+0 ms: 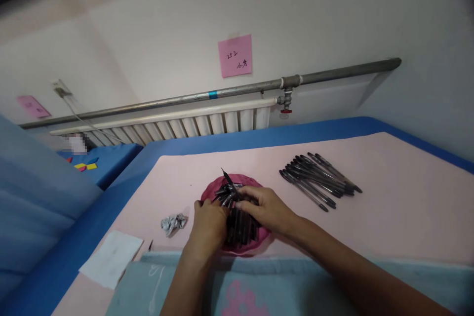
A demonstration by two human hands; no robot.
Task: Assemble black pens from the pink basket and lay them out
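Observation:
A round pink tray point(210, 188) with a wavy rim holds a heap of dark pen parts point(240, 229). My right hand point(268, 210) is closed over the tray, thumb and fingers pinching a black pen point(230, 181) whose bare tip points up and away to the left. At the tray's left side, my left hand point(208, 224) has its fingers curled in among the dark pieces; what they grip is hidden. To the right lies a loose bunch of capped black pens point(314, 177), side by side and slanted.
A crumpled paper ball point(173, 223), a white paper sheet point(111, 258) and a small dark pointed piece point(150, 245) lie left of the tray. Blue-green cloth point(289, 281) covers the near edge. A radiator point(207, 122) and pipe point(155, 103) run behind the pink-topped table point(400, 187).

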